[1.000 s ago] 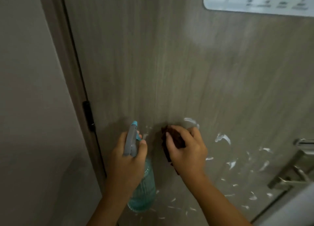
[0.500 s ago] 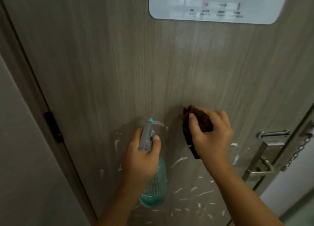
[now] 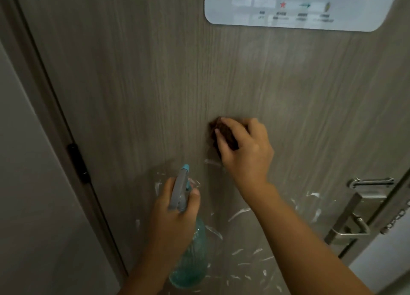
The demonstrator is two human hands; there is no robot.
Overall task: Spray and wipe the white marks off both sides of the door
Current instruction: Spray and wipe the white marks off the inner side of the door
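Observation:
A grey wood-grain door (image 3: 155, 77) fills the view. White marks (image 3: 238, 213) are smeared over its lower part, below and to the right of my hands. My right hand (image 3: 246, 148) presses a dark brown cloth (image 3: 224, 132) flat against the door at mid height, above most of the marks. My left hand (image 3: 175, 219) grips a teal spray bottle (image 3: 190, 263) by its neck, with the grey and blue spray head (image 3: 180, 188) pointing up at the door. The bottle sits lower left of the cloth.
A white sign (image 3: 299, 8) is stuck on the door at the top right. A metal lever handle (image 3: 348, 217) and a door chain (image 3: 395, 221) sit at the right edge. A black hinge (image 3: 77, 161) joins the door to the frame beside a pale wall (image 3: 26, 183) on the left.
My right hand has slid the cloth up and to the right over the door. The left hand with the bottle has stayed below it. The view has shifted toward the handle side.

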